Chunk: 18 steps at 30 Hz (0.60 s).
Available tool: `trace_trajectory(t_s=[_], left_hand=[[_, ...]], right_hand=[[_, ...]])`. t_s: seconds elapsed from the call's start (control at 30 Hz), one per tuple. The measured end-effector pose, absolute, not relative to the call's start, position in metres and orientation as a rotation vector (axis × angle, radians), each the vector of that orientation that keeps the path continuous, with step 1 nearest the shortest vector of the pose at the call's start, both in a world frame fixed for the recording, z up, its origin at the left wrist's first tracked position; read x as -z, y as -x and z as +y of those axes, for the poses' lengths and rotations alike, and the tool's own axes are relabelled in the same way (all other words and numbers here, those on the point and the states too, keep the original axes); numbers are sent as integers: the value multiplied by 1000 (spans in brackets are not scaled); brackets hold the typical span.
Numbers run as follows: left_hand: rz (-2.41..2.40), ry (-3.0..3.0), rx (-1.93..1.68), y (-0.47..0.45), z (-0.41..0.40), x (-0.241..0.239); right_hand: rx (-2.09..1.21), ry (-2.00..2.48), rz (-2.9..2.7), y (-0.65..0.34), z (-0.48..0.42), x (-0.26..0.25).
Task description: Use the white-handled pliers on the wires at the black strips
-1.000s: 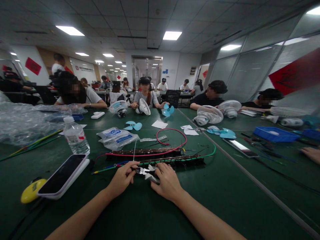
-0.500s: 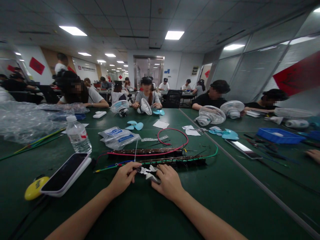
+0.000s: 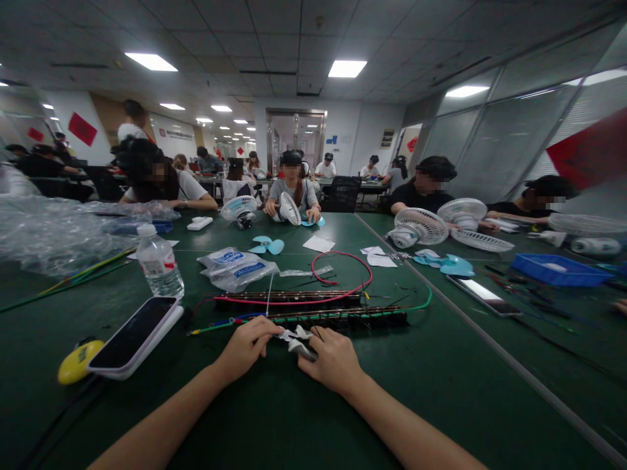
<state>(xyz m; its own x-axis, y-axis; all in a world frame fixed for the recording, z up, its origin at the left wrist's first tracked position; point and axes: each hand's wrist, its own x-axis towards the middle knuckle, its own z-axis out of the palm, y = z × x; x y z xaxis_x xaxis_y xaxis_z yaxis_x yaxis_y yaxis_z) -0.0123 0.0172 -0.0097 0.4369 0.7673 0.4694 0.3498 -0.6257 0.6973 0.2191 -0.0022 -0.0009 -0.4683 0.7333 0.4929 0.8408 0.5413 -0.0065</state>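
My left hand is closed in a pinch on a thin white cable tie that sticks up from my fingers. My right hand is closed around a pair of small silver cutters, whose jaws point left toward my left fingertips. Just beyond both hands lie two long dark strips bundled with red, green and blue wires on the green table.
A phone on a white case, a yellow object and a water bottle sit to my left. Plastic bags, blue fan blades, white fans, a blue tray and another phone lie farther off. Several people sit around the tables.
My hands have stayed together at the cutters. The view has shifted slightly, so everything on the table sits a little further right in frame.
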Motion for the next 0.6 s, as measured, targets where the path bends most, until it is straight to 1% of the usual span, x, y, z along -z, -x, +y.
trace_trajectory(t_s=[0.2,0.6], left_hand=[[931,-2190,-1088,13,17,11],[1070,-2048,-1184,8,10,2]], right_hand=[[332,1277,-2347,-219,-2,0],[306,1174,-2328,-220,1,-5]])
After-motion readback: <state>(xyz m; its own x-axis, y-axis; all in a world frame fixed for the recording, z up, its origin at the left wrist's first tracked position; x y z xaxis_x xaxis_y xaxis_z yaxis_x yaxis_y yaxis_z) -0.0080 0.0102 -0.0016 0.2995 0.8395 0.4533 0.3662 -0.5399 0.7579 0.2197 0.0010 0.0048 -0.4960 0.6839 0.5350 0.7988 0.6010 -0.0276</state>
